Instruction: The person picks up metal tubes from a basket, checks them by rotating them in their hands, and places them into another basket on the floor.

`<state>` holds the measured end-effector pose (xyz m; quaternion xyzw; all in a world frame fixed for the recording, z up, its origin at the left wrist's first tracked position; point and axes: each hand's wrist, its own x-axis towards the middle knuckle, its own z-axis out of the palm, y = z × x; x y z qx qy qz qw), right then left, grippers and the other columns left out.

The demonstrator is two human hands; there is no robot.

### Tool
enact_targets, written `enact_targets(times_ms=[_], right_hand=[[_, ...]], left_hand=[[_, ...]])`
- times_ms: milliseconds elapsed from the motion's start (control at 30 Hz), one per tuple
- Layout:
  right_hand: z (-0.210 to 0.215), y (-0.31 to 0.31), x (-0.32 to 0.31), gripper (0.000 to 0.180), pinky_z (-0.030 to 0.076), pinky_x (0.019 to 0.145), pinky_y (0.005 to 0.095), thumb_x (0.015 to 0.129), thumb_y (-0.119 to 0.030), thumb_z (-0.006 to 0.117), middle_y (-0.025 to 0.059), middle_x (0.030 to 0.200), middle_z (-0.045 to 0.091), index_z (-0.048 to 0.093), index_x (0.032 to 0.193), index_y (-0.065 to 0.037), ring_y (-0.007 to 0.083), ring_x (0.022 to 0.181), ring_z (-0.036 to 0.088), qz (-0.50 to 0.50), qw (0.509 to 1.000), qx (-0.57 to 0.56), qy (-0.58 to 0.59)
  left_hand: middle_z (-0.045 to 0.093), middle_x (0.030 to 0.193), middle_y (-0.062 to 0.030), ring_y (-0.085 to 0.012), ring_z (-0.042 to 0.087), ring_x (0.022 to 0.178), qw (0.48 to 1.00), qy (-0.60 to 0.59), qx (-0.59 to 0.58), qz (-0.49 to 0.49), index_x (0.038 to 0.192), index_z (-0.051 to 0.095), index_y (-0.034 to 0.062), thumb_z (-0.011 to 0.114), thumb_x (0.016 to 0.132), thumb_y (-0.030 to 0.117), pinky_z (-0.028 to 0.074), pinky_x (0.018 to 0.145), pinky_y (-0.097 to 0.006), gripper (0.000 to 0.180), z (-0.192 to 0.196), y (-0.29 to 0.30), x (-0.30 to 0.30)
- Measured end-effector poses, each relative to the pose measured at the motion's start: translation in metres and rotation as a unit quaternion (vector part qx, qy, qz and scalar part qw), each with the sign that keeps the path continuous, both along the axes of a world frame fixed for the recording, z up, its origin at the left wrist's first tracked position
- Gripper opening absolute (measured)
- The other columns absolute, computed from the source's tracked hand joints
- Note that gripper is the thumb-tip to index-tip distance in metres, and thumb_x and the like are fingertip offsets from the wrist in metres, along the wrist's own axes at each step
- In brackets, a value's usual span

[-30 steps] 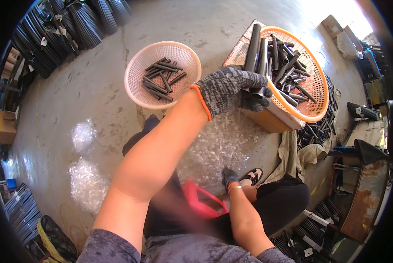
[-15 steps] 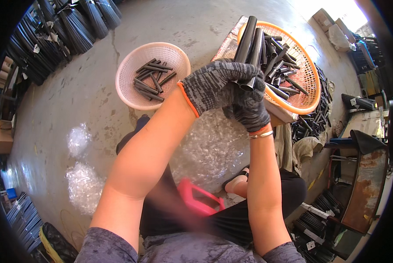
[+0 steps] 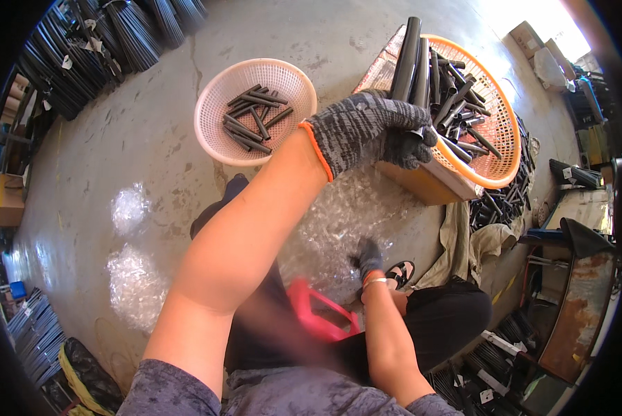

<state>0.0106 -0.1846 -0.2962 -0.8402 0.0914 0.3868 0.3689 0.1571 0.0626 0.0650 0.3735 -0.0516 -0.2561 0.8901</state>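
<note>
My left hand [image 3: 373,128], in a grey knit glove with an orange cuff, is closed around a bundle of long black tubes [image 3: 409,59] that stands upright at the near rim of an orange basket [image 3: 505,139]. That basket holds several short black tubes and rests on a cardboard box [image 3: 422,184]. My right hand [image 3: 368,256], in a dark glove, is low down by my knee. It touches crinkled clear plastic sheet [image 3: 331,222] on the floor. Whether it holds anything is hidden.
A pale pink basket [image 3: 217,104] with several short black tubes sits on the concrete floor at upper left. Between my legs is a red stool [image 3: 318,315]. Bundles of black rods [image 3: 116,35] line the far left. More tubes [image 3: 498,204] and cloth lie at the right.
Half a second ago my right hand was up beside my left hand at the tubes; now it has dropped to the plastic sheet by my knee. My left hand kept hold of the tubes.
</note>
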Motion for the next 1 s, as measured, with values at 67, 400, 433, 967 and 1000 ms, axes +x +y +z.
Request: enact_targets(times_ms=[67,400,433,967,1000], right_hand=[[0.131,0.036,0.066,0.043,0.047,0.054,0.0289,0.094,-0.038,0.045,0.0067,0.118,0.056,0.045,0.126,-0.009,0.0168,0.064,0.057,-0.314,0.902,0.282,-0.087],[0.216,0.051,0.175,0.03,0.045,0.072,0.0296,0.091,-0.036,0.05,0.0018,0.092,0.053,0.051,0.104,-0.009,0.0157,0.078,0.05,0.075,0.843,0.435,-0.307],[0.2,0.05,0.165,0.026,0.044,0.067,0.031,0.09,-0.033,0.051,0.0028,0.085,0.052,0.051,0.098,-0.008,0.0179,0.073,0.05,0.119,0.824,0.305,-0.462],[0.122,0.029,0.065,0.043,0.045,0.045,0.0264,0.092,-0.031,0.051,0.0088,0.117,0.052,0.04,0.126,-0.009,0.0224,0.056,0.059,-0.281,0.918,0.258,-0.106],[0.182,0.038,0.089,0.036,0.048,0.053,0.0279,0.093,-0.028,0.047,0.0077,0.111,0.055,0.044,0.123,-0.008,0.021,0.064,0.06,-0.254,0.918,0.269,-0.142]], left_hand=[[0.067,0.088,-0.0131,-0.0233,0.066,0.078,1.0,0.01,-0.021,-0.012,0.103,0.06,-0.0024,0.059,0.087,0.016,0.055,0.069,-0.034,0.024,-0.007,-0.006,0.001],[0.066,0.088,-0.0149,-0.0241,0.066,0.078,0.999,-0.015,-0.041,-0.004,0.1,0.06,-0.0053,0.056,0.088,0.016,0.055,0.07,-0.034,0.025,-0.003,-0.008,0.003],[0.065,0.09,-0.0152,-0.0254,0.066,0.081,0.998,0.025,-0.049,-0.01,0.101,0.06,-0.0055,0.058,0.087,0.015,0.055,0.072,-0.034,0.025,-0.001,-0.01,-0.001],[0.067,0.088,-0.0129,-0.0235,0.066,0.076,0.999,0.001,0.05,0.003,0.103,0.061,-0.0008,0.063,0.084,0.015,0.054,0.067,-0.034,0.024,-0.001,-0.002,-0.002],[0.067,0.088,-0.0128,-0.0234,0.066,0.075,0.999,0.0,0.049,-0.004,0.103,0.061,-0.0008,0.063,0.084,0.015,0.054,0.066,-0.034,0.024,-0.001,-0.006,-0.003]])
